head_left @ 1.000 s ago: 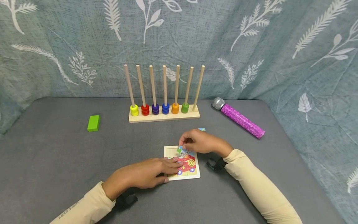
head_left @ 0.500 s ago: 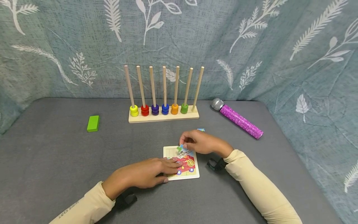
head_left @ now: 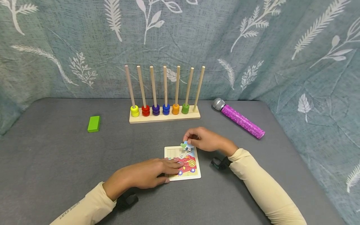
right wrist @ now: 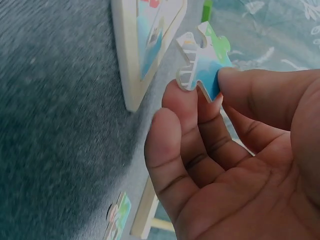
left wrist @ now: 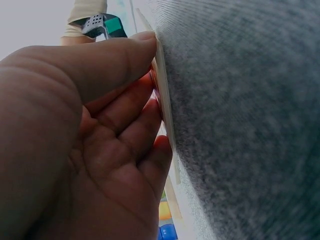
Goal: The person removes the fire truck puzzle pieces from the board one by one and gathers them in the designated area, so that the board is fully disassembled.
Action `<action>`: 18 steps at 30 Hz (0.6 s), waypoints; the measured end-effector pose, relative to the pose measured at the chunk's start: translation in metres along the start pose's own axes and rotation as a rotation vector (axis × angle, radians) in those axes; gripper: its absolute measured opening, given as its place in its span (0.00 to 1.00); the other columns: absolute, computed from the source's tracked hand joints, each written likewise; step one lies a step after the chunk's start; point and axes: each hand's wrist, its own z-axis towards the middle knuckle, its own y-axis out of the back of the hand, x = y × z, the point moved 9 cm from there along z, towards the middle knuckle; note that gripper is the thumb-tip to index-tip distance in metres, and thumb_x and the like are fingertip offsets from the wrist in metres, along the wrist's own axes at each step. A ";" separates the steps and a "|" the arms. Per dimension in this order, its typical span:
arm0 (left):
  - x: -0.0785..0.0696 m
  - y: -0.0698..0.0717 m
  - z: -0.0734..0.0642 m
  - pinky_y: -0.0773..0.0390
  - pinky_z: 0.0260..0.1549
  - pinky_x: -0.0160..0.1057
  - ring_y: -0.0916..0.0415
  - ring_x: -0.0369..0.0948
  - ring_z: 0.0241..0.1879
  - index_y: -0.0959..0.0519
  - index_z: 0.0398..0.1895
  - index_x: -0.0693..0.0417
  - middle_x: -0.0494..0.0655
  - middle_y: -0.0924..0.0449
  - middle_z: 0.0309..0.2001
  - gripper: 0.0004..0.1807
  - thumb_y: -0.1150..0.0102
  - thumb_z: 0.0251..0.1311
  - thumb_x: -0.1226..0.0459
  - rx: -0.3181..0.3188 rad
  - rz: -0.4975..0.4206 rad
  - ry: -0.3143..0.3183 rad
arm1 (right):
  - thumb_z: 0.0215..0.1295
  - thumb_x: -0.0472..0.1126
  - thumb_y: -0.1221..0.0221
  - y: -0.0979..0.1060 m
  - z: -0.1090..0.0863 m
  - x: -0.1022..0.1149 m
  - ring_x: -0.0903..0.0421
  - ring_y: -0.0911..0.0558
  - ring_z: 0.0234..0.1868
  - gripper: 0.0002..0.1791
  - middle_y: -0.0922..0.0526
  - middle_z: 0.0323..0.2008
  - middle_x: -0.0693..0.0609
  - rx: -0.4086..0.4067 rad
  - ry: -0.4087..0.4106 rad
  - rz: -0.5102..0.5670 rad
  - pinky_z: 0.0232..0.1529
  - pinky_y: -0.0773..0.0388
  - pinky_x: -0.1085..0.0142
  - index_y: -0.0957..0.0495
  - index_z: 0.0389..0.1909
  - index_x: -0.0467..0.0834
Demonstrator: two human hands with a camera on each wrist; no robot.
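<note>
A wooden jigsaw puzzle (head_left: 188, 165) in a pale tray (head_left: 198, 172) lies flat before me, its picture showing a red vehicle. My left hand (head_left: 149, 175) rests on its left part with fingers extended, thumb at the near edge; the left wrist view shows that thumb (left wrist: 142, 45) touching the tray's side. Between thumb and fingers my right hand (head_left: 203, 139) pinches a puzzle piece (right wrist: 205, 62), blue and green with a grey ladder pattern, held tilted over the tray's far right corner. Bare wood (head_left: 172, 153) shows at the tray's upper left.
Another puzzle piece (right wrist: 118, 217) lies on the table beyond my right hand. Behind stands a peg stacker (head_left: 166, 118) with coloured rings. A glittery purple microphone (head_left: 242, 120) lies at right, a green block (head_left: 94, 124) at left. Patterned cloth (head_left: 112, 53) hangs at the back.
My right hand has lifted the pinched puzzle piece off the picture and shifted slightly away and to the right, tilting the piece up. The left hand stays in place.
</note>
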 end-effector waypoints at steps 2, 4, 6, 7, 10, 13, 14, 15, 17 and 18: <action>0.000 0.000 0.000 0.38 0.65 0.50 0.41 0.46 0.69 0.27 0.65 0.58 0.45 0.35 0.69 0.23 0.45 0.67 0.69 -0.003 0.002 -0.001 | 0.70 0.29 0.49 0.002 -0.001 -0.002 0.60 0.25 0.33 0.08 0.21 0.33 0.52 -0.011 -0.005 -0.002 0.36 0.26 0.66 0.22 0.40 0.36; 0.000 0.000 0.000 0.39 0.65 0.50 0.42 0.45 0.70 0.27 0.65 0.57 0.44 0.35 0.69 0.23 0.45 0.67 0.69 -0.003 -0.003 0.010 | 0.70 0.29 0.49 0.005 -0.002 -0.004 0.59 0.25 0.33 0.07 0.21 0.32 0.52 -0.024 -0.011 -0.005 0.35 0.26 0.66 0.22 0.40 0.37; 0.000 -0.001 0.000 0.39 0.65 0.50 0.42 0.45 0.70 0.27 0.65 0.57 0.43 0.35 0.69 0.23 0.45 0.67 0.69 -0.004 -0.005 0.016 | 0.69 0.28 0.49 0.007 -0.003 -0.005 0.59 0.26 0.32 0.07 0.22 0.31 0.52 -0.036 -0.014 -0.006 0.34 0.27 0.66 0.22 0.40 0.37; 0.001 -0.001 0.001 0.39 0.65 0.49 0.42 0.45 0.70 0.27 0.65 0.57 0.43 0.35 0.69 0.23 0.45 0.67 0.69 -0.005 -0.006 0.019 | 0.69 0.28 0.49 0.009 -0.004 -0.006 0.59 0.26 0.32 0.07 0.22 0.31 0.52 -0.042 -0.016 -0.008 0.34 0.27 0.66 0.22 0.40 0.37; 0.001 -0.001 0.001 0.39 0.65 0.49 0.42 0.44 0.70 0.27 0.65 0.57 0.43 0.35 0.69 0.23 0.45 0.67 0.69 -0.007 -0.006 0.028 | 0.69 0.29 0.49 0.013 -0.007 -0.008 0.59 0.26 0.32 0.08 0.22 0.31 0.52 -0.055 -0.015 -0.018 0.33 0.27 0.66 0.21 0.40 0.37; 0.001 -0.001 0.001 0.39 0.65 0.49 0.41 0.45 0.69 0.27 0.65 0.57 0.43 0.35 0.69 0.23 0.45 0.67 0.69 -0.009 0.001 0.028 | 0.69 0.29 0.48 0.018 -0.009 -0.009 0.58 0.25 0.32 0.08 0.20 0.32 0.52 -0.069 -0.014 -0.025 0.33 0.27 0.66 0.21 0.41 0.36; 0.001 -0.002 0.001 0.39 0.65 0.49 0.41 0.45 0.69 0.27 0.65 0.56 0.43 0.35 0.69 0.23 0.45 0.67 0.69 -0.009 0.001 0.030 | 0.69 0.29 0.48 0.020 -0.009 -0.010 0.59 0.25 0.32 0.08 0.20 0.32 0.52 -0.074 -0.016 -0.027 0.34 0.26 0.66 0.20 0.41 0.36; 0.001 -0.002 0.000 0.39 0.65 0.49 0.41 0.45 0.69 0.27 0.65 0.56 0.43 0.35 0.69 0.23 0.45 0.67 0.69 -0.008 0.000 0.032 | 0.68 0.28 0.48 0.022 -0.010 -0.011 0.58 0.25 0.33 0.08 0.20 0.33 0.52 -0.078 -0.018 -0.027 0.34 0.26 0.66 0.20 0.41 0.36; 0.001 -0.002 0.000 0.39 0.65 0.49 0.41 0.44 0.69 0.27 0.65 0.56 0.43 0.35 0.69 0.23 0.45 0.67 0.68 -0.008 -0.004 0.034 | 0.68 0.28 0.48 0.027 -0.011 -0.014 0.58 0.24 0.33 0.09 0.19 0.33 0.52 -0.086 -0.027 -0.034 0.34 0.26 0.66 0.19 0.41 0.36; 0.001 -0.002 0.000 0.39 0.65 0.49 0.41 0.45 0.69 0.27 0.65 0.56 0.43 0.35 0.69 0.23 0.45 0.67 0.68 -0.010 -0.003 0.027 | 0.68 0.28 0.47 0.029 -0.011 -0.016 0.58 0.24 0.33 0.09 0.19 0.34 0.52 -0.091 -0.033 -0.042 0.35 0.26 0.66 0.19 0.41 0.36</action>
